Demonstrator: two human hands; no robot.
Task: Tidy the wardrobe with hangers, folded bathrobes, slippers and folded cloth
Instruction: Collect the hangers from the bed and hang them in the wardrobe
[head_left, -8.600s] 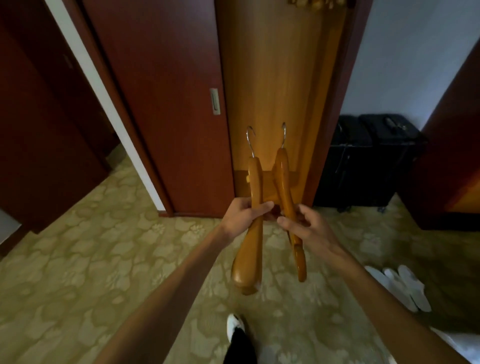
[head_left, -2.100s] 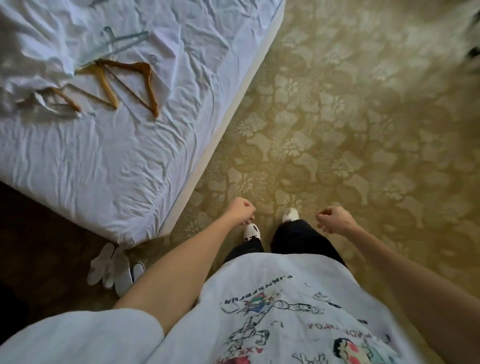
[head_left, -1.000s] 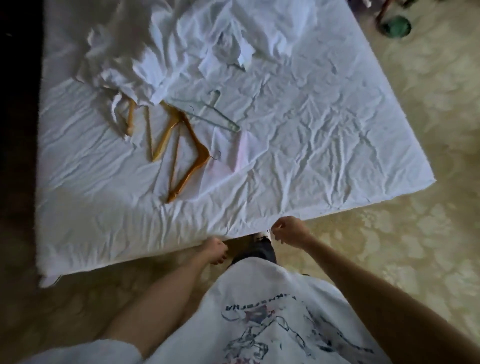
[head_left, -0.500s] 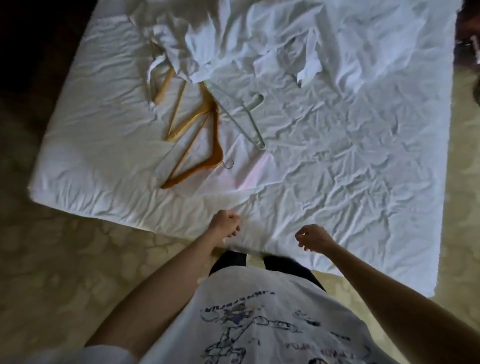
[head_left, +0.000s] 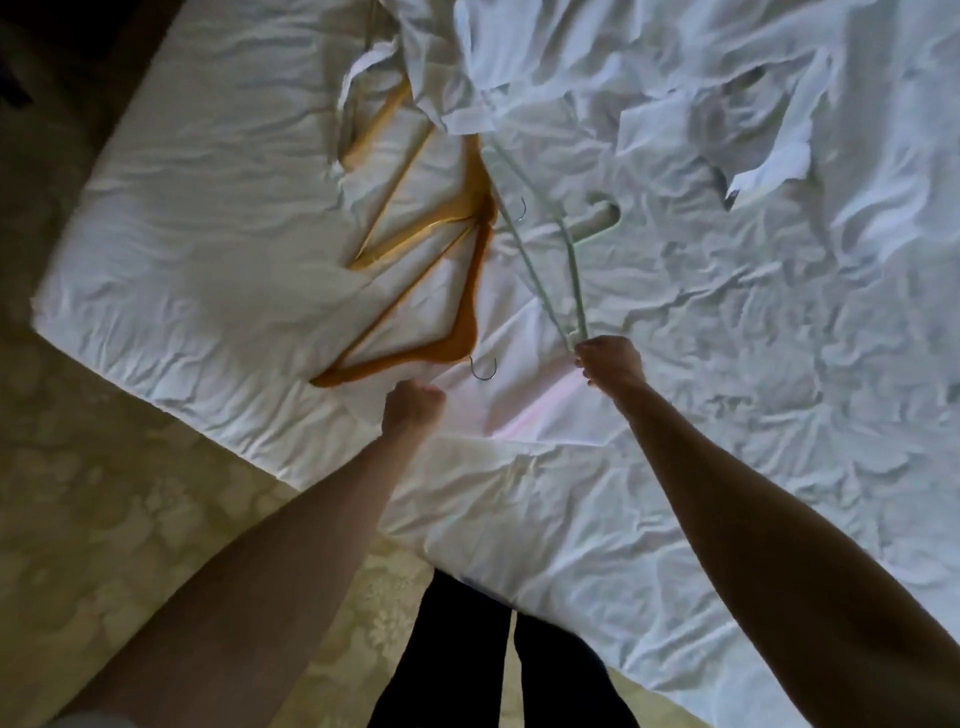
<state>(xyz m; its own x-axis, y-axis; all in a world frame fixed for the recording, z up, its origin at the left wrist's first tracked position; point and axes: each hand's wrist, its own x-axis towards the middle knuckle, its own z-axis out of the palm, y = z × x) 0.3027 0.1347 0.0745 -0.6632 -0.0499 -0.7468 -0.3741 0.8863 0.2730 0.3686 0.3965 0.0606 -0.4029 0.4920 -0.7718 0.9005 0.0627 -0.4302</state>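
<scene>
Early still: right hand (head_left: 610, 361) pinches pale green hanger (head_left: 550, 244) tip, frame centre. Left hand (head_left: 413, 408) fisted, empty, beside wooden hangers (head_left: 457, 291) on bed (head_left: 208, 260). White cloth heap (head_left: 597, 62) top, unfolded. Wardrobe unseen.

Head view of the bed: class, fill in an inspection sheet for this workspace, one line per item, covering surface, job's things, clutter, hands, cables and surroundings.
Surface: bed under a wrinkled white sheet, with a faint pink patch near its front edge.
Job's things: wooden hangers lying flat; pale green hangers with one end gripped; rumpled white cloth heaped at the far side, covering some hanger ends.
Clutter: nothing seen.
Hands: right hand pinches the green hangers' end; left hand, fingers curled, holds nothing, just short of a wooden hanger's hook.
Cables: nothing seen.
Surroundings: patterned carpet; the person's dark trousers.
</scene>
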